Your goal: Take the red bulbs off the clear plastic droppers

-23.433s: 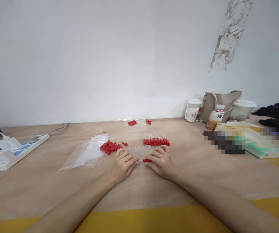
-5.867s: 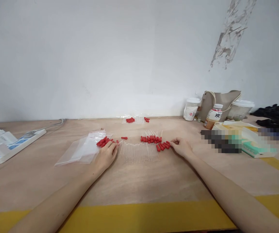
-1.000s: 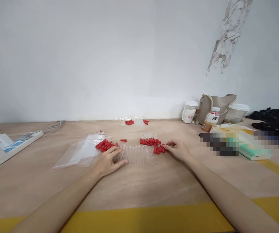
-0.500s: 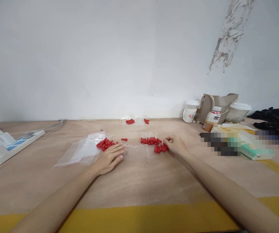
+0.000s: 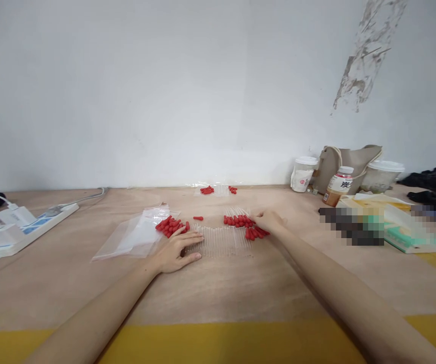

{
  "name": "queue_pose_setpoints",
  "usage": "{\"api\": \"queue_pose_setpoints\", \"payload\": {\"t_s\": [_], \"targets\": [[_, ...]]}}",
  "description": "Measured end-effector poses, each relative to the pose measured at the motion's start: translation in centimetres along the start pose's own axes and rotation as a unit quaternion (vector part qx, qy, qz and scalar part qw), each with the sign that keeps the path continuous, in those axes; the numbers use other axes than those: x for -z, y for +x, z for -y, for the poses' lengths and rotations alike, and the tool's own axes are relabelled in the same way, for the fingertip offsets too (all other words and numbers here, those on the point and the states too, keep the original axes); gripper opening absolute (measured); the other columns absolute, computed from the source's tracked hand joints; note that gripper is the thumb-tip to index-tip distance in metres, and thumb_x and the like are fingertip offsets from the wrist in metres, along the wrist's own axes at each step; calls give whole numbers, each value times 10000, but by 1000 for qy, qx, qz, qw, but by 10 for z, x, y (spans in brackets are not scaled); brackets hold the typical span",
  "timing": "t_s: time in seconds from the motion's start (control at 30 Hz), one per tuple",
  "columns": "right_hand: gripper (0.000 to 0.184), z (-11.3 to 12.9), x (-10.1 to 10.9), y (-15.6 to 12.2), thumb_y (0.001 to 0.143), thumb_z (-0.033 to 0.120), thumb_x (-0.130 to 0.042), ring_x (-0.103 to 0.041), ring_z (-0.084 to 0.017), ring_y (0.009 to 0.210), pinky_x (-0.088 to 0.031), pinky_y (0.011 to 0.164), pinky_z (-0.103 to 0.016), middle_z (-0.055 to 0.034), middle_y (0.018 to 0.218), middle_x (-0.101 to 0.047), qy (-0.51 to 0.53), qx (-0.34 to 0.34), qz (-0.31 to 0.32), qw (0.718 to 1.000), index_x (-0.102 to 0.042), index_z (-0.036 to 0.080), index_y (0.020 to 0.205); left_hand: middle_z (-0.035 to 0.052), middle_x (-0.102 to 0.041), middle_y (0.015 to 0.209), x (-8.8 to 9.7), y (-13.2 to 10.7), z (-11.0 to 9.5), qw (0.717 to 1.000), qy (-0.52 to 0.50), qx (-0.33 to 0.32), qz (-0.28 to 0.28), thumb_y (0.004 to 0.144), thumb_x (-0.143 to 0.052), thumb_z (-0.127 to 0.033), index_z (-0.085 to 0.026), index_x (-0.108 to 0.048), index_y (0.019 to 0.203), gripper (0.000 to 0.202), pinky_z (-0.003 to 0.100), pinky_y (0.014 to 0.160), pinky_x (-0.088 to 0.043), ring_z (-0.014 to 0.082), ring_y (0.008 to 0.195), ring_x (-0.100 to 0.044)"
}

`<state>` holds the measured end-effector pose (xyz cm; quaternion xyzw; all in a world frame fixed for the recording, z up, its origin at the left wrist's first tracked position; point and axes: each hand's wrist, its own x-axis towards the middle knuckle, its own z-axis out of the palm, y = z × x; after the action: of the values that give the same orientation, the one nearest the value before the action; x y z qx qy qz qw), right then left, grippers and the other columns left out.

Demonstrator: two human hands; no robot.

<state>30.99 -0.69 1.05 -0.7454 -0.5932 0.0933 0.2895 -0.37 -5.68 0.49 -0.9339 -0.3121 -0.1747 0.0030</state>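
A row of clear thin tubes (image 5: pixel 220 241) lies side by side on the table. My left hand (image 5: pixel 174 251) rests at the row's left end, thumb and fingers apart, fingertips on or just over the tubes. Behind its fingers is a heap of red rubber bulbs (image 5: pixel 170 226). A single red bulb (image 5: pixel 198 218) lies apart. Further right, several tubes fitted with red bulbs (image 5: pixel 238 221) lie in a line, and more red-bulbed pieces (image 5: pixel 255 233) fan out below. My right hand (image 5: pixel 271 221) pinches at the line's right end; its fingertips hide what they hold, if anything.
Clear plastic bags (image 5: pixel 132 235) lie left of the heap. Further left is a power strip (image 5: pixel 32 232) with plugs and cables. More red bulbs (image 5: pixel 207 190) lie by the wall. At right stand a paper cup (image 5: pixel 304 174), a bottle (image 5: pixel 338 187), a bag (image 5: pixel 329 167) and a green-white packet (image 5: pixel 405 235).
The whole view has shifted slightly, so things sit further right. My left thumb has spread away from the fingers. My right hand has moved a little left, against the line of red bulbs.
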Motion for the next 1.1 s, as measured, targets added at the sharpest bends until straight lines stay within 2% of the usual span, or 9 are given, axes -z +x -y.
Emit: {"api": "queue_pose_setpoints", "payload": {"t_s": [0.13, 0.23, 0.3, 0.4, 0.5, 0.6, 0.73, 0.83, 1.1], "targets": [[321, 1, 3, -4, 705, 405, -519, -559, -185, 548, -375, 611, -321, -53, 492, -589, 26, 12, -7, 1000, -600, 192, 478, 67, -518, 1241, 1, -2, 1, 1000, 25, 7, -16, 831, -471, -400, -251, -459, 1227, 424, 502, 1034, -220, 219, 1192, -418], [292, 2, 5, -18, 756, 412, -467, -569, -157, 620, -372, 590, -260, -42, 640, -638, 64, 55, -18, 996, -628, 192, 649, 72, -475, 1280, 0, -2, 2, 996, 52, 21, -63, 845, -454, -367, -234, -445, 1243, 420, 485, 1034, -240, 226, 1224, -369], [254, 3, 4, -37, 776, 406, -468, -564, -143, 707, -371, 641, -246, -28, 768, -650, 85, 123, -37, 988, -615, 199, 763, 76, -456, 1290, -2, 0, -1, 991, 57, 33, -115, 864, -423, -322, -225, -400, 1277, 425, 453, 1026, -270, 215, 1223, -363], [185, 6, -2, -72, 810, 335, -480, -529, -158, 774, -301, 791, -323, -27, 780, -638, 75, 342, -96, 932, -593, 191, 776, 83, -458, 1274, -5, 4, -11, 981, 57, 34, -181, 870, -413, -280, -223, -356, 1302, 440, 419, 1000, -307, 206, 1196, -384], [171, 9, -10, -98, 821, 300, -492, -487, -149, 731, -250, 802, -342, -19, 689, -610, 39, 452, -125, 883, -583, 180, 739, 73, -548, 1159, -9, 8, -28, 980, 65, -5, -190, 850, -464, -281, -225, -483, 1199, 354, 428, 979, -301, 208, 1102, -456], [176, 14, -16, -108, 827, 282, -486, -455, -139, 698, -242, 774, -333, -14, 654, -591, 29, 485, -137, 863, -574, 173, 720, 30, -640, 926, -14, 12, -42, 980, 70, -47, -181, 827, -514, -278, -231, -599, 1025, 220, 428, 947, -293, 178, 918, -532], [161, 18, -18, -108, 820, 307, -504, -450, -137, 700, -239, 765, -330, -10, 682, -598, 42, 500, -142, 853, -586, 169, 809, -14, -609, 657, -20, 15, -49, 972, 70, -85, -209, 825, -520, -233, -211, -633, 892, 134, 381, 877, -317, 121, 683, -518], [165, 17, -19, -107, 814, 325, -524, -450, -136, 715, -230, 769, -333, -1, 704, -608, 40, 519, -142, 842, -599, 197, 886, -22, -568, 579, -21, 16, -49, 967, 83, -97, -220, 823, -513, -215, -201, -637, 835, 125, 369, 840, -317, 115, 628, -481], [222, 16, -16, -106, 834, 299, -493, -410, -119, 672, -208, 780, -346, 14, 579, -531, 11, 538, -126, 834, -589, 178, 673, -14, -544, 546, -21, 13, -47, 974, 88, -82, -192, 832, -475, -200, -190, -635, 790, 165, 362, 788, -302, 123, 604, -461]]}}
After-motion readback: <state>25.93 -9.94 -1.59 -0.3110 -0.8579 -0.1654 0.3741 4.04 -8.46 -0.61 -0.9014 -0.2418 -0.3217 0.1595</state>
